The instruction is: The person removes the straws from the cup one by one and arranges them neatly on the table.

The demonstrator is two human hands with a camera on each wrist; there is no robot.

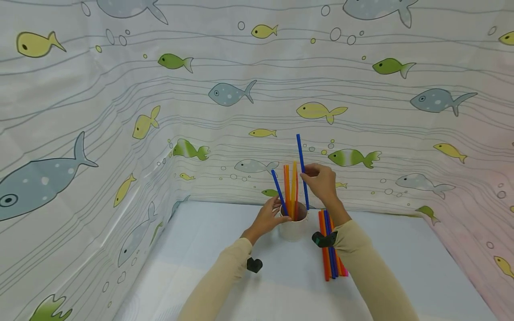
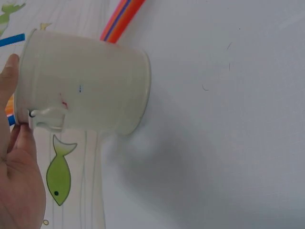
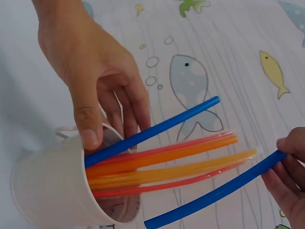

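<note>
L hand (image 1: 266,217) grips the cup (image 1: 292,231) by its rim, thumb one side, fingers round the other; R hand (image 1: 322,180) pinches a blue straw (image 1: 300,151) approx. midway along. Cup's upright on the table (image 1: 287,276) w/ a bunch of straws (image 3: 174,175) in it; straw pile (image 1: 331,256) lies to the R.

Step in hand, I'd say: adding this straw to the cup. Next move prob. calls for getting its lower end over the opening, clear of the rim, then lowering & letting go, L hand steadying.

Straw's long axis is near vert., top tipped a bit L, slightly bowed per R wrist view. Lower end points down, right by the cup's R rim; can't tell if touching.
</note>
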